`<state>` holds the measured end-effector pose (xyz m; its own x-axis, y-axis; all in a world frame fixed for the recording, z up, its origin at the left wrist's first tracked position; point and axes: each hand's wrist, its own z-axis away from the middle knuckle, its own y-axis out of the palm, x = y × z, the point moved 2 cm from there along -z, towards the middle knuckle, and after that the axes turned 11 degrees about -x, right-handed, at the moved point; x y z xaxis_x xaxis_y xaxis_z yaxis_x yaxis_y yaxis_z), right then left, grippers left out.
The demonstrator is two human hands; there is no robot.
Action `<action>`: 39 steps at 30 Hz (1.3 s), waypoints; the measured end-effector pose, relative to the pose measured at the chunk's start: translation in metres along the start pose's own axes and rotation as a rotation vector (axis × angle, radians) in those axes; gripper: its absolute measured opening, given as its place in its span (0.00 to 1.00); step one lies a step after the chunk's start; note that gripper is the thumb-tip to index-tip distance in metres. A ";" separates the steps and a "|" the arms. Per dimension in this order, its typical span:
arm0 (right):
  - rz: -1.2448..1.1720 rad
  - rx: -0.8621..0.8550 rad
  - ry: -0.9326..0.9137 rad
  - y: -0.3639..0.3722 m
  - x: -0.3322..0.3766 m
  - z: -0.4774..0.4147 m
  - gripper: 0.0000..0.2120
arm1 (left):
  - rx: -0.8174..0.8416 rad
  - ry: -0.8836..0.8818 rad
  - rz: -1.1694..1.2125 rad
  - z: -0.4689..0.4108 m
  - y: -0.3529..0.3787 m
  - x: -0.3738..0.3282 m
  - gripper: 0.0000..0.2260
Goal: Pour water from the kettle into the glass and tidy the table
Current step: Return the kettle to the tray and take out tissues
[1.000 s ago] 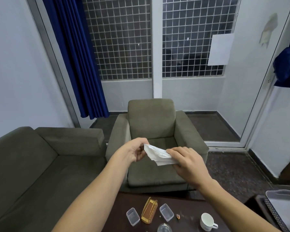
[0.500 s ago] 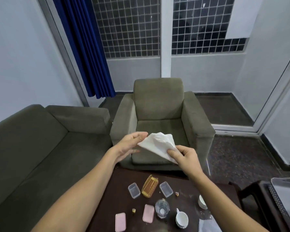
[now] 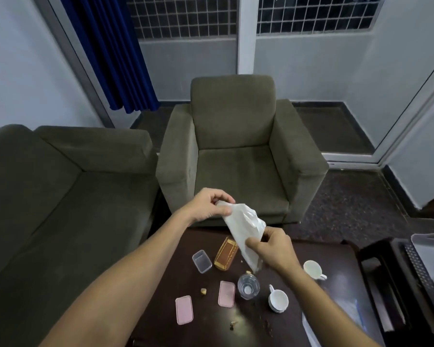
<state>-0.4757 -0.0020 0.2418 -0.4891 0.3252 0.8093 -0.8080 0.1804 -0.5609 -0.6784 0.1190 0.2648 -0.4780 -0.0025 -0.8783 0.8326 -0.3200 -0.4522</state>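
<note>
Low in the frame, the dark table (image 3: 336, 259) is carrying scattered crumbs (image 3: 203, 291), a pink lid (image 3: 226, 294), a white cup (image 3: 278, 300) and the glass (image 3: 248, 287). The glass is standing at lower centre, just beneath the right hand (image 3: 271, 246). Whether it is holding water I cannot tell, and the kettle is not showing anywhere.

Above the table's far part, the right hand is pinching the lower end of a white tissue (image 3: 243, 226) with curled fingers. The left hand (image 3: 206, 205) is gripping its upper corner between thumb and fingers, so the sheet is stretching diagonally between them.

Over the last second the tissue has been opening from a narrow folded strip into a broader sheet. Both hands have been coming down towards the table, the right now lower than the left. That suggests the tidying is starting, probably a wipe at the crumbs.

Beyond, an armchair (image 3: 236, 146) is facing the table at centre, with a sofa (image 3: 60, 184) at left and a blue curtain (image 3: 110, 46) at upper left.
</note>
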 end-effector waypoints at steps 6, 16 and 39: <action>0.031 -0.157 0.177 0.078 -0.042 -0.007 0.10 | -0.078 -0.174 0.077 -0.036 0.023 0.076 0.19; 0.077 -0.340 0.436 0.176 -0.129 -0.047 0.10 | -0.138 -0.449 -0.316 -0.043 0.109 0.255 0.11; 0.536 -0.244 0.245 0.285 -0.200 -0.072 0.06 | -0.126 -0.399 -0.373 -0.091 0.144 0.326 0.21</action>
<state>-0.5844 0.0515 -0.0923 -0.6922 0.6265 0.3584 -0.3596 0.1311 -0.9238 -0.6894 0.1582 -0.1007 -0.7952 -0.2770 -0.5393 0.6018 -0.2525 -0.7576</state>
